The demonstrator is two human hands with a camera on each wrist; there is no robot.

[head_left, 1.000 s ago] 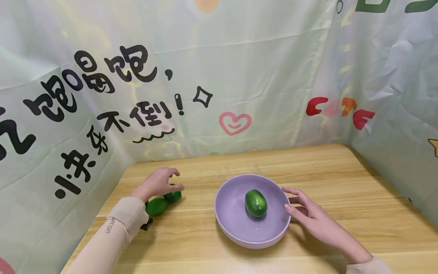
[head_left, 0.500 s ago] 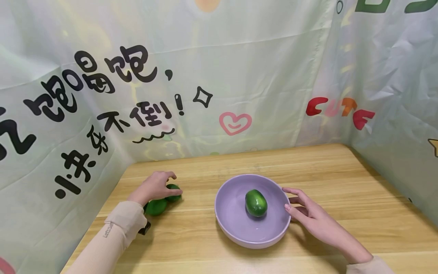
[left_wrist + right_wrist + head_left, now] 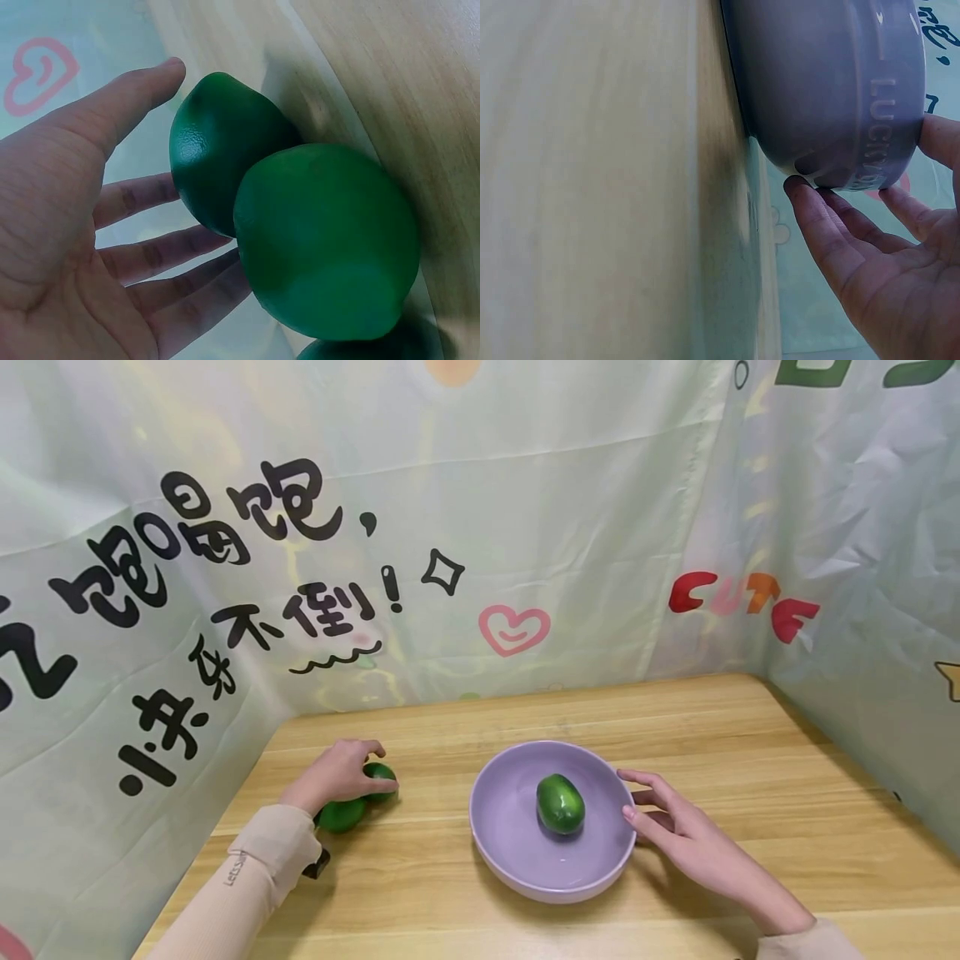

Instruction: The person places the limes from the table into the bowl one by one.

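Note:
My left hand (image 3: 337, 772) reaches around a green lime (image 3: 380, 782) on the table's left side. In the left wrist view its thumb lies just off that lime (image 3: 217, 150), with the fingers extended along the far side. A second lime (image 3: 341, 816) sits beside it, under my wrist; the edge of another dark green thing (image 3: 367, 350) shows below. My right hand (image 3: 686, 835) touches the right side of a lilac bowl (image 3: 517, 872), thumb near the rim and fairly straight fingers against the outer wall (image 3: 817, 82). Inside the bowl lies one lime (image 3: 560, 804).
The wooden table (image 3: 420, 885) backs onto a pale printed cloth (image 3: 585, 568), which also runs along both sides. A small black object (image 3: 317, 864) shows below the left cuff.
My left hand has come down slightly around the farther lime, its thumb now in front of it. The right hand, the bowl and the lime in it stay put.

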